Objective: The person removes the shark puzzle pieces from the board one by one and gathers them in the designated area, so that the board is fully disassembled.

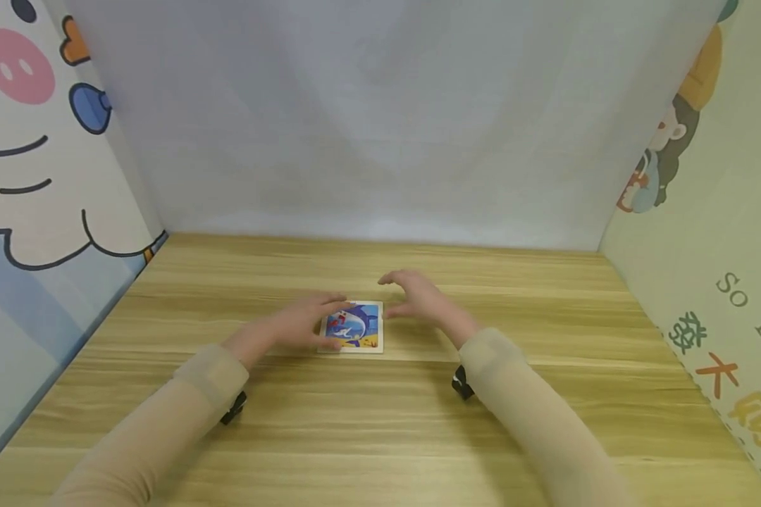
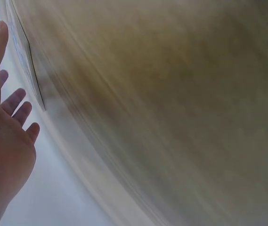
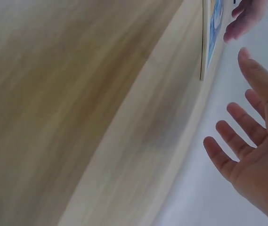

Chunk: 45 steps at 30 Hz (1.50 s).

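A small square picture board [image 1: 358,329] with a white border lies flat on the wooden table; it shows a blue dolphin-like sea animal. From the left, my left hand [image 1: 301,322] reaches over the board's left edge, thumb and fingers spread apart. My right hand [image 1: 421,297] hovers just past the right edge, its fingers loosely bent and nothing in them. In the left wrist view the board [image 2: 28,56] stands edge-on beyond the spread fingers. The right wrist view has the board [image 3: 209,37] between my right hand [image 3: 256,136] and the other hand's fingertips.
The wooden table [image 1: 355,429] meets a pale grey wall [image 1: 380,127] at the back. A cartoon-printed panel [image 1: 44,162] stands at the left, and another printed panel [image 1: 704,267] at the right. Dark wrist straps [image 1: 461,384] show below the sleeves.
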Motion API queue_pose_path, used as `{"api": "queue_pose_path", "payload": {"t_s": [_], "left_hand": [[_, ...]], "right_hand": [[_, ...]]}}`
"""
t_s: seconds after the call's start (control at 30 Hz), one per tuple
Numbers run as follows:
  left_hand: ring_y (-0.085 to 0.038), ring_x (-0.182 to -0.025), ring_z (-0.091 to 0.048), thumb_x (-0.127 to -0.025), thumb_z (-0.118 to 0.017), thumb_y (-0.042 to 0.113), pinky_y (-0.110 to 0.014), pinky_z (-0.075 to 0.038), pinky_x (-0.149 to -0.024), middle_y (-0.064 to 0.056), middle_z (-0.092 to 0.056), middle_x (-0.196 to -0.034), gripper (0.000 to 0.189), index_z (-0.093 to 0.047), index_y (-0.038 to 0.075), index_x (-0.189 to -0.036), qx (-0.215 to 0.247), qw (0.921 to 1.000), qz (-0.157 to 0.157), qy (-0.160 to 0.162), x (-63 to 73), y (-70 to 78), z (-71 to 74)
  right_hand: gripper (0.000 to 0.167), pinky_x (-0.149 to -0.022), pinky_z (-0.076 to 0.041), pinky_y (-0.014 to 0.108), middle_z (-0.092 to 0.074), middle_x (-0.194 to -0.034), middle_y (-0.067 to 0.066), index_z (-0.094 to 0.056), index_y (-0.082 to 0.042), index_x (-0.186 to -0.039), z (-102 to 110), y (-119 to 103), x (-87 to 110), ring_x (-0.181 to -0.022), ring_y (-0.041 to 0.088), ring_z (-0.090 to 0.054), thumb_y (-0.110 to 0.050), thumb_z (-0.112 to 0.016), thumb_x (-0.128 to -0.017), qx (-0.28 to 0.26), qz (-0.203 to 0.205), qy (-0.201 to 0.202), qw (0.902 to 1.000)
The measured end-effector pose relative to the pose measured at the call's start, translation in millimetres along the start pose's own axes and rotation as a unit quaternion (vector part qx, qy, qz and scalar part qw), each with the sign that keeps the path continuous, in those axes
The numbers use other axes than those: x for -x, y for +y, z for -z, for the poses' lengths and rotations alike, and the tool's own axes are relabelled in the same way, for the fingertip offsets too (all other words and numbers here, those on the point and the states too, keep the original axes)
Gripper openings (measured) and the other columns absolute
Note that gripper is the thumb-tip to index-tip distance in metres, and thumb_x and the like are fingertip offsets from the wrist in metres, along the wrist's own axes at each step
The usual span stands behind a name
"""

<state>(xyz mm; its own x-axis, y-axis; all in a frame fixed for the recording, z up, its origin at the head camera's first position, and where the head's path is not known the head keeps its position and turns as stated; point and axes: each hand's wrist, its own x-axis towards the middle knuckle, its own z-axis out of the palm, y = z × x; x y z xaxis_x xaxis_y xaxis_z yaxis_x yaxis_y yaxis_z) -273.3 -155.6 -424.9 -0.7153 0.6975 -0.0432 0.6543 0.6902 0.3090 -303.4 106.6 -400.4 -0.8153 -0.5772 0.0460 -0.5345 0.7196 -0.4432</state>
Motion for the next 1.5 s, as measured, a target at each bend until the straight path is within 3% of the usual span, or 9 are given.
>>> {"api": "queue_pose_path", "payload": {"t_s": [0.2,0.33,0.73,1.1,1.5], "left_hand": [[-0.039,-0.136,-0.032,-0.086,-0.065,0.046,-0.055,-0.026,-0.11,-0.014,-0.032,-0.151,0.065,-0.045,0.017,-0.141,0.007,0.9995,-0.027,-0.018,-0.6,-4.5,-6.0],[-0.038,-0.137,-0.029,-0.085,-0.067,0.045,-0.054,-0.025,-0.11,-0.012,-0.03,-0.152,0.064,-0.047,0.018,-0.14,0.021,0.9994,-0.016,-0.023,-0.1,-3.6,-5.9],[-0.038,-0.138,-0.028,-0.084,-0.067,0.046,-0.056,-0.027,-0.109,-0.012,-0.03,-0.151,0.064,-0.049,0.019,-0.139,0.034,0.9991,-0.017,-0.02,-3.1,-4.6,-5.3],[-0.037,-0.136,-0.031,-0.083,-0.067,0.049,-0.056,-0.029,-0.108,-0.011,-0.032,-0.15,0.064,-0.05,0.021,-0.138,0.023,0.9995,-0.02,-0.011,-2.5,-6.8,-7.5],[-0.038,-0.136,-0.032,-0.084,-0.065,0.05,-0.055,-0.03,-0.108,-0.013,-0.034,-0.149,0.065,-0.049,0.019,-0.138,-0.007,0.9995,-0.019,-0.025,-4.6,-2.4,-3.8]], "right_hand": [[0.049,-0.096,-0.046,0.039,-0.062,-0.115,0.012,-0.058,-0.004,-0.122,-7,-2,-6.6,-0.108,0.027,-0.057,-0.016,-0.077,-0.078,-0.036,-0.024,-0.029,0.9986],[0.042,-0.092,-0.048,0.036,-0.064,-0.109,0.008,-0.061,-0.006,-0.118,-11,1,-10.1,-0.102,0.023,-0.059,-0.014,-0.076,-0.08,-0.053,-0.042,-0.041,0.9969],[0.019,-0.09,-0.047,0.032,-0.066,-0.099,0.003,-0.07,-0.011,-0.099,-19,8,-22.6,-0.096,0.018,-0.059,-0.018,-0.074,-0.082,-0.051,-0.044,-0.058,0.996],[0.018,-0.089,-0.046,0.032,-0.065,-0.099,0.002,-0.071,-0.012,-0.099,-20,7,-19.2,-0.094,0.015,-0.056,-0.018,-0.074,-0.082,-0.076,-0.065,-0.058,0.9933],[0.016,-0.089,-0.047,0.031,-0.067,-0.097,0.001,-0.071,-0.012,-0.096,-25,13,-23.9,-0.093,0.015,-0.058,-0.018,-0.074,-0.082,-0.111,-0.094,-0.058,0.9878]]}}
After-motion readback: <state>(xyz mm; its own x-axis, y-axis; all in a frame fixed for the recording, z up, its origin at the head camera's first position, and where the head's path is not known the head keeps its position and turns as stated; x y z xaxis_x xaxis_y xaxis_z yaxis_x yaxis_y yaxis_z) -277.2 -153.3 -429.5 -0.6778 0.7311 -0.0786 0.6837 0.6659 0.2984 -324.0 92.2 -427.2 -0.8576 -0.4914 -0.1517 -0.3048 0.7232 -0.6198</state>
